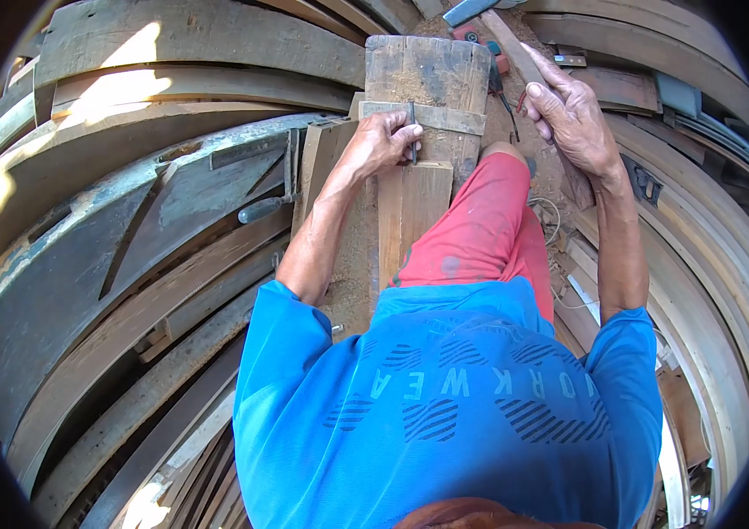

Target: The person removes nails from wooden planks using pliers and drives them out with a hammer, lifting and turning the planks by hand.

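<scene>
My left hand (385,143) is closed, its thumb and fingers pinching a thin dark metal rod (413,152) whose exact kind I cannot make out. The rod crosses a flat wooden strip (456,119) lying across a worn, sawdust-covered board (427,66). Just below is the end of a wooden beam (418,198), running back toward my body. My right hand (575,119) wraps round the wooden handle of a hammer (515,48), raised to the right of the board. The hammer's metal head points up and left, apart from the rod.
Stacked curved-looking planks (198,40) line the left, with a large grey metal piece (163,207) and a dark-handled tool (264,209) beside them. More timber (700,238) lies on the right. A red power tool (491,55) sits behind the board; a thin cord (553,219) lies near my leg.
</scene>
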Demonstrator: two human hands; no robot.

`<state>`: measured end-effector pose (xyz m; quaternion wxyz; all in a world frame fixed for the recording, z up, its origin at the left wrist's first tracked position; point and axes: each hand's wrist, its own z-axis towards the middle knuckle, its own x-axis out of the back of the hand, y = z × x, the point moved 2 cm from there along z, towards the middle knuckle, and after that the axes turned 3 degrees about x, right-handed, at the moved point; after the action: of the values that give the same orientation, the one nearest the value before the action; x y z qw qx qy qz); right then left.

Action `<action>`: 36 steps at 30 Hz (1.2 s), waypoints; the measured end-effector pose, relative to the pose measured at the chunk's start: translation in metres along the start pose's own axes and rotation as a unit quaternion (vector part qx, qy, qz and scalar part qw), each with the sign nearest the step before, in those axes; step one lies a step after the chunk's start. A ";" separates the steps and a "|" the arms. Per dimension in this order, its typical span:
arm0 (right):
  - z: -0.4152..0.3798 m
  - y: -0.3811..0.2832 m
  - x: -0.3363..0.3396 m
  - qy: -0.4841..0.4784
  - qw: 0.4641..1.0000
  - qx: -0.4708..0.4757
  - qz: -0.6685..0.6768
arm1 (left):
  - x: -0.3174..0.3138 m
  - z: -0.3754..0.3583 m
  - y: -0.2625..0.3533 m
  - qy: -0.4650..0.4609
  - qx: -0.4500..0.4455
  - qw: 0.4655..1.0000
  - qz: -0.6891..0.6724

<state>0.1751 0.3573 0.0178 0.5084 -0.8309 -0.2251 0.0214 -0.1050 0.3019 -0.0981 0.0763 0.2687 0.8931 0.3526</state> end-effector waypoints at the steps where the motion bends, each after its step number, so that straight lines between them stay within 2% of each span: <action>1: 0.003 0.000 0.000 -0.010 1.000 -0.007 -0.022 | -0.001 0.000 0.001 0.000 0.001 1.000 0.000; 2: 0.007 0.001 0.000 -0.019 0.999 -0.014 -0.044 | -0.001 0.000 0.001 0.003 -0.006 1.000 0.009; 5: 0.024 0.040 -0.015 -0.075 0.949 0.218 -0.217 | -0.004 0.001 0.000 0.009 -0.025 0.999 0.040; 8: 0.024 0.026 -0.024 -0.260 0.937 0.050 -0.229 | -0.003 0.002 -0.003 0.010 -0.036 0.998 0.056; 9: 0.026 0.022 -0.022 -0.241 0.945 0.084 -0.204 | -0.001 0.001 -0.002 0.004 -0.036 0.998 0.045; 11: 0.027 0.011 -0.014 -0.156 0.978 -0.005 -0.138 | -0.003 -0.005 0.000 0.001 -0.044 0.999 0.022; 13: 0.033 0.002 -0.018 -0.043 0.988 0.014 -0.149 | -0.003 -0.004 -0.001 0.001 -0.057 0.998 0.027; 15: 0.040 0.061 -0.024 -0.093 0.941 0.217 -0.243 | -0.003 -0.002 -0.004 0.000 -0.061 0.997 0.036; 16: 0.040 0.053 -0.024 -0.138 0.927 0.241 -0.253 | -0.003 -0.001 -0.008 -0.001 -0.057 0.998 0.041; 18: 0.040 0.032 -0.015 -0.167 0.961 0.109 -0.192 | -0.005 -0.001 -0.011 0.000 -0.053 0.998 0.039; 21: 0.039 0.001 -0.013 -0.109 0.986 -0.052 -0.112 | -0.004 -0.005 -0.009 0.006 -0.059 0.998 0.028; 23: 0.046 0.029 -0.015 -0.100 0.978 0.063 -0.172 | -0.003 -0.005 -0.007 0.008 -0.067 0.997 0.028; 25: 0.043 0.025 -0.022 -0.192 0.926 0.202 -0.255 | -0.002 -0.003 -0.006 0.010 -0.078 0.996 0.038; 27: 0.031 0.013 -0.019 -0.195 0.953 0.058 -0.224 | -0.006 -0.010 -0.010 0.005 -0.075 0.996 0.041; 28: 0.033 0.015 -0.019 -0.148 0.962 0.066 -0.221 | -0.004 -0.009 -0.005 0.003 -0.077 0.996 0.046; 30: 0.032 0.022 -0.021 -0.141 0.963 0.082 -0.216 | -0.003 -0.008 -0.003 0.002 -0.089 0.994 0.061; 33: 0.029 0.024 -0.024 -0.232 0.942 0.095 -0.223 | -0.004 -0.011 -0.005 0.014 -0.125 0.987 0.095; 35: 0.023 0.020 -0.022 -0.163 0.964 0.072 -0.195 | -0.004 -0.018 0.001 0.034 -0.162 0.979 0.121; 36: 0.018 0.017 -0.021 -0.141 0.975 0.046 -0.165 | -0.007 -0.028 0.006 0.071 -0.214 0.963 0.148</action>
<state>0.1577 0.3578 -0.0096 0.5056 -0.7468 -0.4273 0.0645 -0.1055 0.2847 -0.0737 0.0150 0.3495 0.7503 0.5610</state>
